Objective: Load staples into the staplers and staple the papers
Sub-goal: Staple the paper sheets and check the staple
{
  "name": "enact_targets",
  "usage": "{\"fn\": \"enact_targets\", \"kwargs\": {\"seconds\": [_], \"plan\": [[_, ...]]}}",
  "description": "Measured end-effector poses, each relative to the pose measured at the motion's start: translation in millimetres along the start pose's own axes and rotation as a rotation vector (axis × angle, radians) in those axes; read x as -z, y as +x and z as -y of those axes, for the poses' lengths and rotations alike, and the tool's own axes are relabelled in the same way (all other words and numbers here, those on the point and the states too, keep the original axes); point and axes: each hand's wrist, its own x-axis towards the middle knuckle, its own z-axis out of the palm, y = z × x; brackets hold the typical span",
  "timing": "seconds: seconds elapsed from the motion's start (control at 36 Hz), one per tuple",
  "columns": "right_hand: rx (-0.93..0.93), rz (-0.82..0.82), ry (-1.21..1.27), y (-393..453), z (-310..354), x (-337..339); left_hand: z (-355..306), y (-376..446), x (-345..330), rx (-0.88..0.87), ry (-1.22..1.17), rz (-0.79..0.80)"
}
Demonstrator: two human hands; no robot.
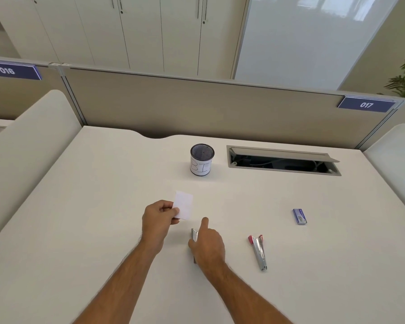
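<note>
My left hand (159, 220) pinches a small white slip of paper (184, 205) by its lower left corner, holding it above the desk. Just to its right, my right hand (207, 244) grips a metal stapler (194, 235), mostly hidden under the palm, with the index finger stretched toward the paper. A second stapler (258, 251), silver with red ends, lies flat on the desk to the right. A small blue staple box (299, 216) lies further right.
A black mesh cup with a white label (202, 160) stands at the middle back of the white desk (91, 230). An open cable tray (283, 161) is sunk into the desk at back right. A beige partition (197, 106) closes the far edge.
</note>
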Motion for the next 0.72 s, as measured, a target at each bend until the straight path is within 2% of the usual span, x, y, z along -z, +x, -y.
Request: {"fn": "enact_targets", "kwargs": {"seconds": [0.14,0.22,0.31,0.39,0.5,0.61,0.72], "plan": [[-0.041,0.008,-0.002,0.6,-3.1,5.2,-2.9,-3.7,-3.5,-0.030,0.039,0.008],[-0.095,-0.063,0.026,1.0,-6.4,14.1,-6.5,-6.9,-7.5,-0.044,0.049,0.002],[-0.185,-0.163,0.284,1.7,-4.7,28.9,-9.1,-11.4,-14.8,-0.097,0.110,0.001],[-0.243,-0.229,0.681,4.3,0.2,49.9,-12.9,-18.9,-24.7,-0.182,0.195,0.024],[-0.325,-0.103,1.133,6.5,1.7,81.8,-19.3,-28.4,-38.8,-0.304,0.253,0.038],[-0.277,0.071,1.320,4.7,-7.7,103.5,-25.6,-35.5,-48.7,-0.407,0.274,0.071],[-0.157,0.034,1.306,4.3,-20.4,107.7,-31.2,-42.8,-59.5,-0.338,0.210,0.079]]}}
